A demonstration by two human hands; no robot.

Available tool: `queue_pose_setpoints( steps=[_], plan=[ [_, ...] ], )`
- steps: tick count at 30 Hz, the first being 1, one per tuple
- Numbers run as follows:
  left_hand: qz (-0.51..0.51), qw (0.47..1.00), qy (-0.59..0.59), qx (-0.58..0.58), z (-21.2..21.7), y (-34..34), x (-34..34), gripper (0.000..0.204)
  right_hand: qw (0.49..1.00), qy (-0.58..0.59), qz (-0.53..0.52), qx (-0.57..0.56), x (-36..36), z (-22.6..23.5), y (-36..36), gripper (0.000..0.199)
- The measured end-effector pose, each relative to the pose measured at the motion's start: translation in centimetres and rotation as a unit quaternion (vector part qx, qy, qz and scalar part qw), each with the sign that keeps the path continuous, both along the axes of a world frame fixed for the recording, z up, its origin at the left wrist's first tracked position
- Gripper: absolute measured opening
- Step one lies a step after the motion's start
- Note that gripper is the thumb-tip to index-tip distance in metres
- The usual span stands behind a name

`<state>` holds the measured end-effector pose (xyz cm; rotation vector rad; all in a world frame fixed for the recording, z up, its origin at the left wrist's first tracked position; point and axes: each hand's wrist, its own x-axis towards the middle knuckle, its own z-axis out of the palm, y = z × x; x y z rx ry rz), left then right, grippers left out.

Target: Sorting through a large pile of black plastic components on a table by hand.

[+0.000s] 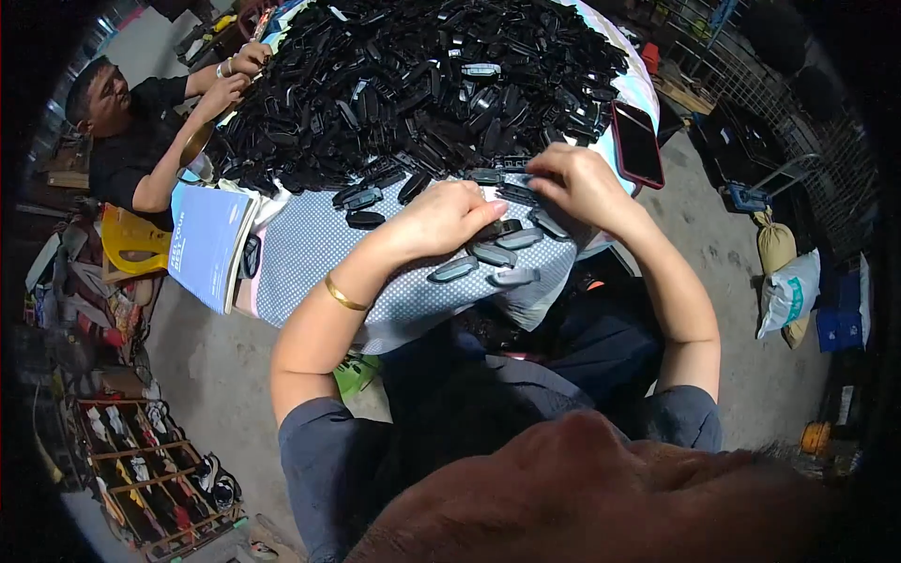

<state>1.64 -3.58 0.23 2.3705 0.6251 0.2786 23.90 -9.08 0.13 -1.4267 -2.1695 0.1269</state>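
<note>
Heap of elongated black parts (422, 84) covers the far side of the cloth-covered worktop (305, 244). Several loose parts (493, 254) lie on the near cloth, short of both hands, a few touching or overlapping.

Left hand (449, 218) sits at the near edge of the heap, back uppermost, thumb pointing right above a dark part; a gold bangle (345, 294) circles the forearm. Fingers mostly hidden, so I cannot tell whether they are clamped on anything. Right hand (577, 183) bends over the heap's near right edge, thumb and forefinger tips close to dark parts (black against black, hard to separate); cannot tell if it grips one.

Right of the heap: a phone (638, 145) in a red case. Left: a blue book (208, 246) beside a yellow seat (131, 239). Far left, a co-worker's hand (223, 96) is at the edge of the heap.
</note>
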Motion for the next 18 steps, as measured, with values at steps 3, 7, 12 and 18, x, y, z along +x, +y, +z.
queue_pose_setpoints(
  steps=[3, 7, 12, 18],
  plan=[
    [-0.028, 0.991, 0.093, -0.096, -0.3, 1.3, -0.3, 0.038, 1.0, -0.006, -0.016, 0.023, -0.1, 0.2, 0.7, 0.017],
    [0.052, 0.992, -0.106, 0.052, -0.5, 0.6, 1.1, 0.023, 0.996, 0.042, -0.02, 0.078, 0.5, 0.3, 2.6, 0.014],
    [0.03, 0.983, -0.079, 0.163, -1.8, 0.1, 3.0, 0.029, 0.994, 0.024, -0.046, 0.099, 0.6, 0.8, 5.3, 0.021],
    [0.05, 0.965, -0.165, 0.197, -1.6, -0.6, 2.5, 0.022, 0.98, -0.092, 0.007, 0.176, -0.4, 1.5, 7.8, 0.029]
  ],
)
